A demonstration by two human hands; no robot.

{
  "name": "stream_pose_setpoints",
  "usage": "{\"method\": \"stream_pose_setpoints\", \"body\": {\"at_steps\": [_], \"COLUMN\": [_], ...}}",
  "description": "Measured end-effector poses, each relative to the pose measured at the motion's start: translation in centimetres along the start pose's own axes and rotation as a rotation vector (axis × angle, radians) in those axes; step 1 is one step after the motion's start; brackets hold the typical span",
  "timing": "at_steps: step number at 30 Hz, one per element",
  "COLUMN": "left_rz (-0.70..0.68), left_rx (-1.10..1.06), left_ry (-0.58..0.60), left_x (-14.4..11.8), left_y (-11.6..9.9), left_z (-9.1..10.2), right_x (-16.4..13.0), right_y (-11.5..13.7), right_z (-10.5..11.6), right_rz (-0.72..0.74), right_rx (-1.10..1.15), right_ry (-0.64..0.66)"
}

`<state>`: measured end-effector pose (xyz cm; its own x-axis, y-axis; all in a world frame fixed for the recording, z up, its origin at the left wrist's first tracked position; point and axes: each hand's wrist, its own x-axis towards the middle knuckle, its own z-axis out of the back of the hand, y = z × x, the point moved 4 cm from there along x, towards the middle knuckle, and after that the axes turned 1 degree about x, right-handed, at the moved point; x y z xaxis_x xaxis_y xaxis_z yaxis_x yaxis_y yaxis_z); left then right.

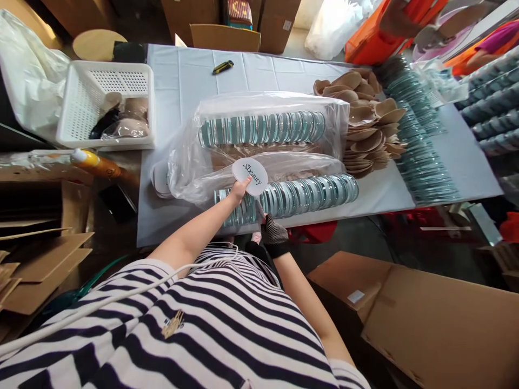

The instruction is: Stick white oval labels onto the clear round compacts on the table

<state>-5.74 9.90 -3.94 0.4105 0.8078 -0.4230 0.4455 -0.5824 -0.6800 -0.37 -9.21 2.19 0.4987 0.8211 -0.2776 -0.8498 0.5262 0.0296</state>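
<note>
Between the thumb and fingers of my left hand [240,190] is a round white card [250,176] printed with dark lettering that includes "beauty". My right hand [274,231], in a dark fingerless glove, is closed just below the card on a thin greyish piece [260,207] seen edge-on; its kind is unclear. Both hands are over a row of round clear cases [312,194] at the table's near edge. Behind it, a large clear plastic bag [259,101] surrounds a second row of clear cases [263,129]. More white cards [160,179] lie at the left edge, partly under the plastic.
Beige moulded cups [365,140] are heaped right of the bag, beside stacked clear discs [425,156]. A white basket [106,141] stands left; a yellow-black utility knife [223,67] lies at the back. Cardboard boxes [438,319] stand front right. Another person's arm [490,51] shows far right.
</note>
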Motion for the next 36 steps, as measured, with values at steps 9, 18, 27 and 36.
{"method": "stream_pose_setpoints", "body": {"at_steps": [9, 18, 27, 36], "left_rz": [0.049, 0.086, 0.034, -0.022], "left_rx": [-0.09, -0.085, -0.09, -0.04], "left_ry": [-0.028, -0.041, -0.031, -0.06], "left_x": [-0.3, -0.8, -0.4, -0.4], "left_y": [-0.3, -0.7, -0.1, 0.3], "left_z": [0.1, 0.4, 0.5, 0.2], "right_x": [2.6, 5.2, 5.9, 7.8], "right_y": [-0.4, 1.1, 1.4, -1.1], "right_z": [-1.8, -3.0, -1.2, 1.2], "right_rz": [-0.081, 0.045, -0.015, -0.042], "right_rx": [0.051, -0.061, 0.128, 0.613], "right_ry": [-0.019, 0.137, 0.017, 0.235]}}
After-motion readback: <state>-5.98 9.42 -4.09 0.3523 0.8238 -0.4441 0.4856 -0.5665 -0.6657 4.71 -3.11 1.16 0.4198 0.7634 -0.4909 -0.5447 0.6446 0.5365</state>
